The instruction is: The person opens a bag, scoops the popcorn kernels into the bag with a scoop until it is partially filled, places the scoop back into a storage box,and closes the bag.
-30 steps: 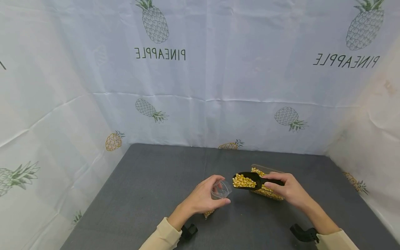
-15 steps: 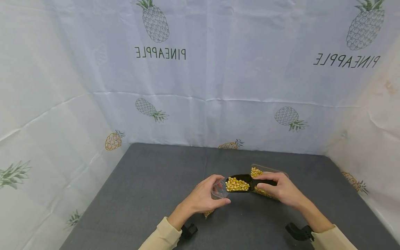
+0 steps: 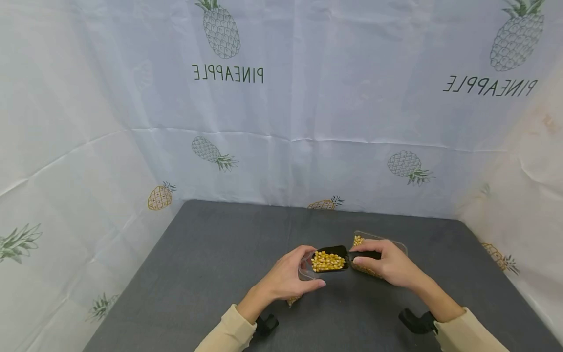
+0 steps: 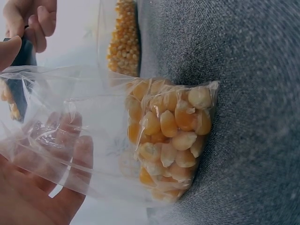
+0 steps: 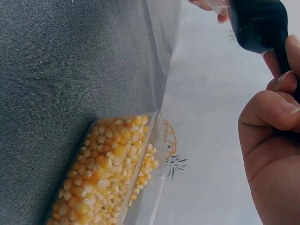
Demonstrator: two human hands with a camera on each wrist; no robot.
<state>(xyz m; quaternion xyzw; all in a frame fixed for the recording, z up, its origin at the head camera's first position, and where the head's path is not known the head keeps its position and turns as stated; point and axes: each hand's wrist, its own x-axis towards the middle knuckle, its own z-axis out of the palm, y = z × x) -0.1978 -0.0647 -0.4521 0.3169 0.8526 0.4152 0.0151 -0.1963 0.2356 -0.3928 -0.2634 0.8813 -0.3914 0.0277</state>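
Head view shows a small black scoop (image 3: 331,260) heaped with yellow corn kernels (image 3: 327,261), held level just above the mouth of a clear plastic bag (image 3: 306,271). From the left wrist view the bag (image 4: 117,140) is thin, crinkled film, its bottom already packed with plump kernels and resting on the grey bench (image 4: 243,117).

On the left, the left hand (image 3: 286,279) has its grip curled round the bag's upper part, thumb below and fingers over the far rim, keeping the mouth wide; through the film its fingers (image 4: 70,159) show pressed against the plastic. The scoop's bowl sits right at that grip, touching or nearly touching the bag's rim; which one I cannot tell.

On the right, the right hand (image 3: 389,266) has its grip clamped on the scoop's handle, thumb on the near side and fingers wrapped over the top. In the right wrist view the fingers (image 5: 274,110) are folded tight about the black handle (image 5: 262,23).

Just behind and under the right grip lies a clear rectangular tub (image 3: 398,244) of loose kernels, seen closer in the right wrist view as a tray (image 5: 112,173) filled with small yellow grains. Both wrists wear cream sleeves (image 3: 228,335).
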